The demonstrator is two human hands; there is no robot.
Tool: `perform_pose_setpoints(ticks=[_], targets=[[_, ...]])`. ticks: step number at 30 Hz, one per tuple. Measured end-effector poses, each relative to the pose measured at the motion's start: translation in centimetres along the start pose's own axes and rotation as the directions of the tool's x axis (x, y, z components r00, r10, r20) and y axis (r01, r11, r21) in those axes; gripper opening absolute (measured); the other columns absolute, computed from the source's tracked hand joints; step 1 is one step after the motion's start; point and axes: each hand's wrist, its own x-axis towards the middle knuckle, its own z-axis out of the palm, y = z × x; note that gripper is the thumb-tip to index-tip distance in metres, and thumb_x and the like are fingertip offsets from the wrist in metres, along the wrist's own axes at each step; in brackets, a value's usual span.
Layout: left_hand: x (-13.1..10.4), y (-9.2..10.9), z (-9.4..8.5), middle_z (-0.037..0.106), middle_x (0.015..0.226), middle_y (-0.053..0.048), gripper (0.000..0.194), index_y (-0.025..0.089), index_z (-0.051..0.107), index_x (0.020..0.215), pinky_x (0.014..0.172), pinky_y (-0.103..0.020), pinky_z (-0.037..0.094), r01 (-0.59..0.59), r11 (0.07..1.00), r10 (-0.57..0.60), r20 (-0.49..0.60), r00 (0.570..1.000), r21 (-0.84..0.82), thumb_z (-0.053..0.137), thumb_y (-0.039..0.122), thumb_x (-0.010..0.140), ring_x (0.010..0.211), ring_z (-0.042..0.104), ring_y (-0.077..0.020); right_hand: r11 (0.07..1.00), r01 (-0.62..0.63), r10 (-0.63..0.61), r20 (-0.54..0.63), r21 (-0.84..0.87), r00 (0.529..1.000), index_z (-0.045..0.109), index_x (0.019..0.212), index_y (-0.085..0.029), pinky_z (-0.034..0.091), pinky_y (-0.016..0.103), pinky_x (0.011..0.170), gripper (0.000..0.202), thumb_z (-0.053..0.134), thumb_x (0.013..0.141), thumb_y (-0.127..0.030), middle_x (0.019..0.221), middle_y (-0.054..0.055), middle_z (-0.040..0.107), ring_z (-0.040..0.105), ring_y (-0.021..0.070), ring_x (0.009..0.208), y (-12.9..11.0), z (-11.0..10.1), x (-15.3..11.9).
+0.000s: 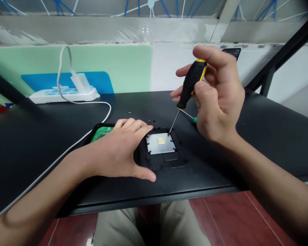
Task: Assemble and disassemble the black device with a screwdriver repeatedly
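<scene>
My right hand (218, 99) grips a black and yellow screwdriver (191, 82), its shaft slanting down to the left. The tip meets the upper right corner of a silver metal plate (156, 149), which sits in a black plastic housing (169, 165). A small pale yellow pad (161, 140) lies on the plate's middle. My left hand (120, 147) spreads its fingers and thumb at the left side of the housing. Partly hidden under that hand is a green circuit board (100, 133) in a black shell.
Several small screws (150, 121) lie behind the housing. A second screwdriver with a green handle (194, 120) rests behind my right hand. At the back left stands a white power strip (64, 95) with a plugged-in charger (80, 83); its white cable (59, 158) runs along the left.
</scene>
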Motion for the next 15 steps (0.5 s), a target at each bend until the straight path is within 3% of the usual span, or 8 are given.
perform_pose_setpoints(ticks=[4,8,11,15], targets=[[-0.03,0.03,-0.10,0.055,0.141,-0.014,0.101,0.020,0.044,0.147,0.110,-0.051,0.034,-0.002,1.000,0.002,-0.001,1.000,-0.005,0.073,0.078,0.070,0.129,0.049,-0.0384,0.999,-0.009,0.008,-0.018,-0.039,1.000,0.054,0.133,-0.040,0.065,0.031,0.080,0.035,0.054,0.098,-0.043,0.116,-0.001,0.061,0.067,0.0128,0.091,-0.52,0.26,-0.04],[-0.04,0.03,-0.10,0.056,0.140,-0.014,0.100,0.021,0.045,0.147,0.110,-0.051,0.034,-0.001,1.000,0.001,-0.006,1.000,-0.008,0.074,0.077,0.070,0.129,0.050,-0.0387,0.997,0.011,-0.017,-0.076,-0.078,0.997,0.056,0.129,-0.040,0.063,0.030,0.075,0.039,0.066,0.092,-0.033,0.119,-0.001,0.055,0.063,0.0149,0.097,-0.36,0.51,-0.04],[-0.01,0.04,-0.08,0.055,0.141,-0.015,0.101,0.018,0.045,0.147,0.111,-0.050,0.033,0.002,1.000,-0.002,-0.003,1.000,-0.007,0.075,0.076,0.070,0.130,0.049,-0.0388,0.991,-0.006,-0.010,-0.118,-0.131,0.993,0.056,0.126,-0.040,0.064,0.031,0.074,0.035,0.065,0.092,-0.043,0.119,0.000,0.056,0.065,0.0169,0.097,-0.16,0.52,-0.06],[0.01,0.10,-0.06,0.056,0.141,-0.015,0.101,0.018,0.044,0.147,0.111,-0.050,0.033,-0.001,1.000,0.001,-0.002,1.000,-0.008,0.075,0.076,0.070,0.129,0.050,-0.0382,0.995,-0.036,0.028,-0.091,-0.094,0.995,0.054,0.127,-0.041,0.066,0.033,0.077,0.033,0.047,0.099,-0.055,0.125,0.000,0.060,0.069,0.0191,0.102,-0.28,0.45,-0.15]])
